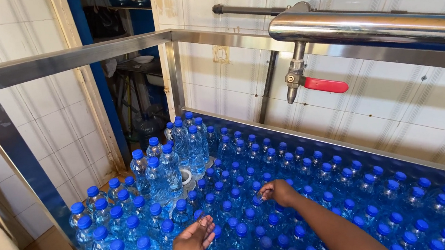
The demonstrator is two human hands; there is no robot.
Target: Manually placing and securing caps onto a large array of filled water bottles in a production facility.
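Filling the lower half of the frame, a steel-framed table (61, 60) holds a dense field of clear plastic water bottles (351, 194) with blue caps, all upright, long axes vertical. A polished steel pipe (377, 25) with a red-handled valve (324, 84) crosses the upper right. Right hand (278, 192), frame centre, pinches a small cap-sized piece at a bottle top directly below its fingertips. Left hand (190, 247), bottom centre, lies palm up, loosely cupped, holding small pieces just above the bottles, nearer the taller bottles (161, 170) at centre left.
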